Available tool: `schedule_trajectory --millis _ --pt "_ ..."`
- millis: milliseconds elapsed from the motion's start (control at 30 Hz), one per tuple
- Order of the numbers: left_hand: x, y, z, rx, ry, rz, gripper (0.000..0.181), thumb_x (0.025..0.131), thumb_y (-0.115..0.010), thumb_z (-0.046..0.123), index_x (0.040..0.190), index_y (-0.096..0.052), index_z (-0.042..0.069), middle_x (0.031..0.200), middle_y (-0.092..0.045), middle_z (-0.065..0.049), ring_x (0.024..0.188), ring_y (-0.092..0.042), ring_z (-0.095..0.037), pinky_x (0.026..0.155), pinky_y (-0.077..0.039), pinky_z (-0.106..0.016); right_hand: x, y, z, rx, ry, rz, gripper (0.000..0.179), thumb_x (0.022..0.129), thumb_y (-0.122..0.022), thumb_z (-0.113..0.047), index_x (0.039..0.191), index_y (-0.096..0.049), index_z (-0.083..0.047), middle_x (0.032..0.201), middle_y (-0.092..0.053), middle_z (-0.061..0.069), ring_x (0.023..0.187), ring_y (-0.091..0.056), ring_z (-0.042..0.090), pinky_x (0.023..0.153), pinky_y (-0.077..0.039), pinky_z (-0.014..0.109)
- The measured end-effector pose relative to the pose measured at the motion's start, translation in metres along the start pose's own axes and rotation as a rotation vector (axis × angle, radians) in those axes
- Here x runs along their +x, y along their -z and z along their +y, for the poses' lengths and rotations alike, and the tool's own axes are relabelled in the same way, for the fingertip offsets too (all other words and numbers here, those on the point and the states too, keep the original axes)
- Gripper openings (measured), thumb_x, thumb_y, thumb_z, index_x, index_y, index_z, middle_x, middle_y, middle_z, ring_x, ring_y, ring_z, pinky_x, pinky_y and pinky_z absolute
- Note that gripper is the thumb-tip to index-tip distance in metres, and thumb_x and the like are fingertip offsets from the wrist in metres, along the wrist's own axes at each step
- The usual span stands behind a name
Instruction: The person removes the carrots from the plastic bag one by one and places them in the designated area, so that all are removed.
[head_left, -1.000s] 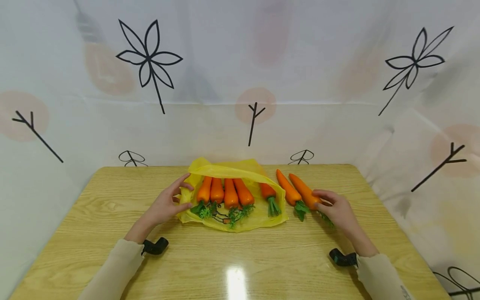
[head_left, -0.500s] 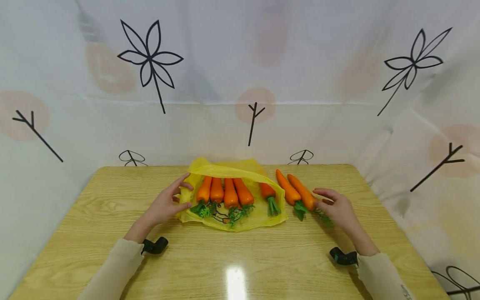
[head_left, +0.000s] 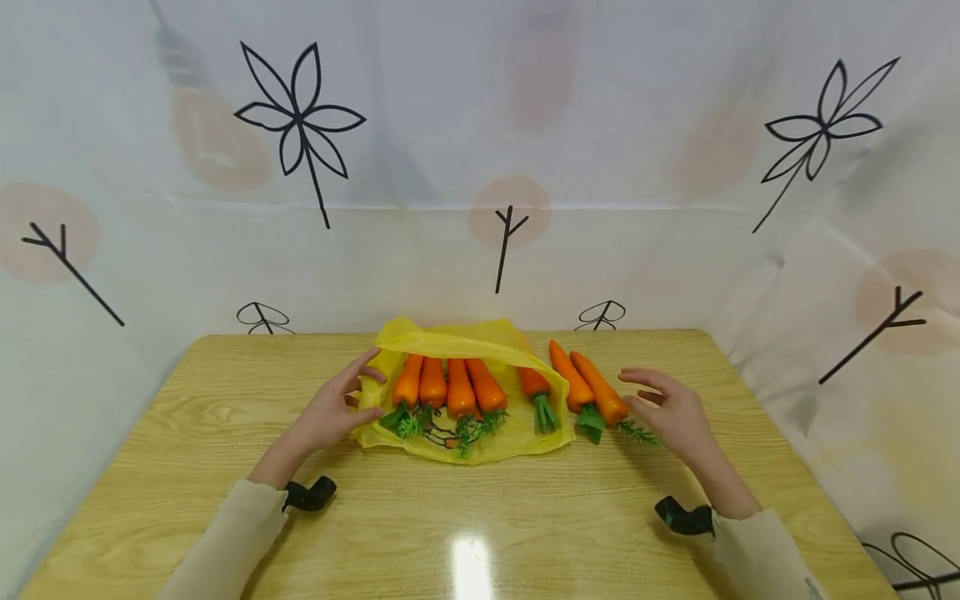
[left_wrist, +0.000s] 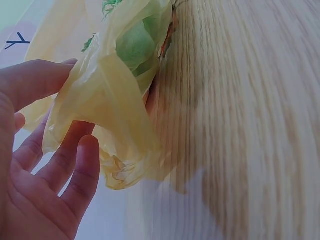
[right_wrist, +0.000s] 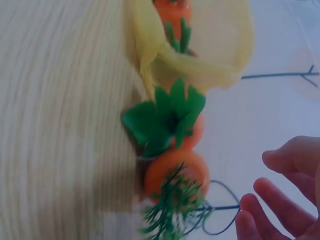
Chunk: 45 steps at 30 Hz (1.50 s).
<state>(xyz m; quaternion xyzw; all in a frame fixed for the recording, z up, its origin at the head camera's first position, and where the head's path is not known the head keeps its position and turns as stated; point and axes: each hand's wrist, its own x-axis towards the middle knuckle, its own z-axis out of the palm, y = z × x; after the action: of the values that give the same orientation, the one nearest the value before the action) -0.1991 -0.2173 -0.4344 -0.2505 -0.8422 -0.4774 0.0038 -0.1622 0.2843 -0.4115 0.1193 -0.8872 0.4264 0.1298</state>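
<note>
A yellow plastic bag (head_left: 495,446) lies with its mouth spread toward me, several orange carrots (head_left: 461,392) with green tops inside. At the bag's left edge, my left hand (head_left: 330,408) holds the thin plastic between thumb and fingers. In the left wrist view the bag's film (left_wrist: 100,95) covers some fingertips. Right of the bag, two carrots lie side by side on the table, one leafy-topped (head_left: 573,379) and one feathery-topped (head_left: 600,392). My right hand (head_left: 671,417) is just right of the outer carrot, apart from it, with relaxed fingers and nothing in them.
The wooden table (head_left: 360,533) extends in front of the bag and to both sides. A patterned white cloth (head_left: 420,267) rises behind its far edge. Black wrist mounts (head_left: 311,493) sit at both cuffs.
The two loose carrots have shifted slightly left, closer together and nearer the bag. My right hand has come off the outer carrot. The left hand has stayed at the bag.
</note>
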Motion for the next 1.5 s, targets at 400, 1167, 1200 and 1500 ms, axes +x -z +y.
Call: schedule_trajectory --millis 400,1167,1200,1500 --pt "0.0 -0.002 0.0 0.005 -0.018 -0.001 0.087 0.085 -0.077 0.0 0.157 -0.028 0.011 0.124 -0.057 -0.013 0.107 -0.062 -0.034 0.075 -0.05 -0.037 0.005 -0.028 -0.036 -0.021 0.164 -0.028 0.032 0.086 -0.072 0.006 0.117 -0.071 -0.003 0.115 -0.069 0.009 0.103 -0.065 0.026 0.08 -0.055 0.044" --pt "0.005 -0.008 0.001 0.026 -0.051 0.005 0.09 0.083 -0.078 -0.001 0.157 -0.03 0.015 0.123 -0.06 -0.008 0.107 -0.062 -0.034 0.076 -0.05 -0.038 0.024 -0.099 -0.061 -0.126 0.109 -0.232 0.051 0.087 -0.074 -0.004 0.136 -0.06 -0.004 0.131 -0.059 0.016 0.107 -0.06 0.035 0.082 -0.049 0.047" --pt "0.005 -0.008 0.001 0.027 -0.053 0.007 0.089 0.083 -0.078 -0.001 0.157 -0.03 0.015 0.123 -0.06 -0.008 0.108 -0.062 -0.035 0.076 -0.05 -0.038 0.024 -0.1 -0.062 -0.132 0.09 -0.239 0.052 0.087 -0.073 -0.005 0.137 -0.059 -0.004 0.132 -0.059 0.016 0.106 -0.06 0.034 0.079 -0.048 0.046" --pt "0.005 -0.007 0.002 0.026 -0.027 -0.006 0.088 0.084 -0.078 0.002 0.157 -0.029 0.012 0.124 -0.059 -0.011 0.11 -0.062 -0.035 0.079 -0.049 -0.041 0.025 -0.111 -0.07 -0.191 0.032 -0.182 0.048 0.086 -0.075 -0.011 0.132 -0.063 -0.006 0.128 -0.06 0.017 0.114 -0.057 0.036 0.086 -0.048 0.051"
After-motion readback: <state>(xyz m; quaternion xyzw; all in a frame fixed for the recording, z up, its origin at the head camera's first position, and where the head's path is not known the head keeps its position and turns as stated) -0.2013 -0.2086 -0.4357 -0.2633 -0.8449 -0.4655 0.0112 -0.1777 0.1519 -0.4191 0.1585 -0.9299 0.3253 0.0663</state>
